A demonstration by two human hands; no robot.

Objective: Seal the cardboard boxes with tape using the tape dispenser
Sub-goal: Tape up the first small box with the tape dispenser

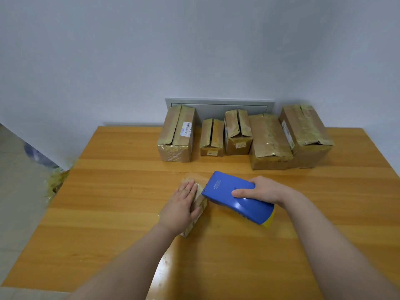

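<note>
Glossy blue plastic tape dispenser (236,198); varnished wood table (108,213); matt cardboard boxes (176,135), shiny tape.

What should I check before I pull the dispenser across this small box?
1. Left hand flat on the small box, holding it down: ok.
2. Right hand grips the dispenser: ok.
3. Dispenser nose at the box's edge: ok.
4. Tape end stuck to the box: cannot tell.
5. Box flaps closed: cannot tell, the hand covers them.
6. Back boxes stand apart from the work spot: ok.
</note>
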